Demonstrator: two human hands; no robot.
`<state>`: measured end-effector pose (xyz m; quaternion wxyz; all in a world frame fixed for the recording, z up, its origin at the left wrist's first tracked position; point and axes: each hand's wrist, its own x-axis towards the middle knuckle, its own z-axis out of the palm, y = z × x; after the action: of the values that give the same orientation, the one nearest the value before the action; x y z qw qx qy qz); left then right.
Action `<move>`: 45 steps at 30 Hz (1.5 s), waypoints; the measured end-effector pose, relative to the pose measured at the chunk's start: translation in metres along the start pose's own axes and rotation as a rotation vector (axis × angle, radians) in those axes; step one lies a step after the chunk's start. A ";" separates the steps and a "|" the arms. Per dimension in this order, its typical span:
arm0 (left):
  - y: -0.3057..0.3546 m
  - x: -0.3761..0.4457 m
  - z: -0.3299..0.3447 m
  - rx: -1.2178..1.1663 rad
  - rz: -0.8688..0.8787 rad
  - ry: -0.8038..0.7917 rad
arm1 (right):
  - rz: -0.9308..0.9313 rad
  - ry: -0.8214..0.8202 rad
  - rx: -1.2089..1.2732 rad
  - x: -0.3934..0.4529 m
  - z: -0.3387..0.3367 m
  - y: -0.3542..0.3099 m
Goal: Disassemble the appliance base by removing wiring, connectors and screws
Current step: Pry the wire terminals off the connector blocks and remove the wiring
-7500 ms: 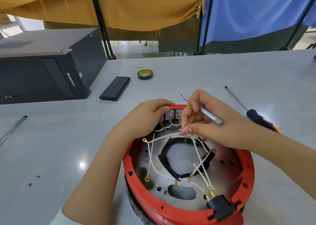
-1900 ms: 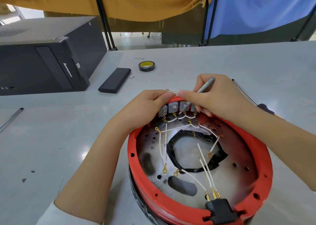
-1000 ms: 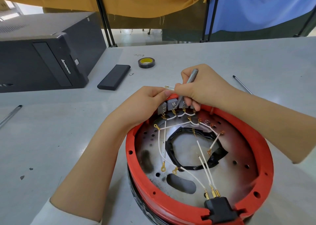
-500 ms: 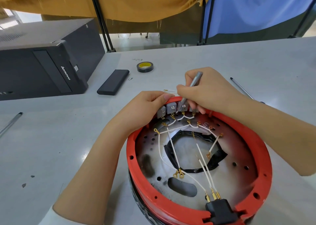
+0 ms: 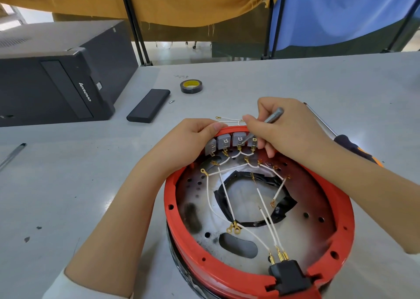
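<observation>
The red appliance base (image 5: 259, 207) is set on the tabletop (image 5: 68, 185), its far rim gripped by the left hand (image 5: 181, 144). A small screwdriver (image 5: 273, 113) is pinched in the right hand (image 5: 288, 128) — its tip at the grey connectors (image 5: 225, 141), partly hidden behind the fingers (image 5: 269, 151).

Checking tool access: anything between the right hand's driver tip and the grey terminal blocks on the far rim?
Nothing visible. The right hand holds the small driver, tip already at the third terminal block. Left hand grips the red rim beside it, clear.
</observation>
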<state>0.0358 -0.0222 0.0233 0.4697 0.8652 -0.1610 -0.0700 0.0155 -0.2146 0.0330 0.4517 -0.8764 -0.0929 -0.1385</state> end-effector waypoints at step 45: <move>0.001 -0.001 0.002 0.000 0.000 0.017 | 0.104 -0.112 -0.039 0.021 0.011 -0.005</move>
<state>0.0344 -0.0239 0.0236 0.4711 0.8657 -0.1571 -0.0627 0.0352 -0.2020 0.0378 0.4352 -0.8951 -0.0695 -0.0672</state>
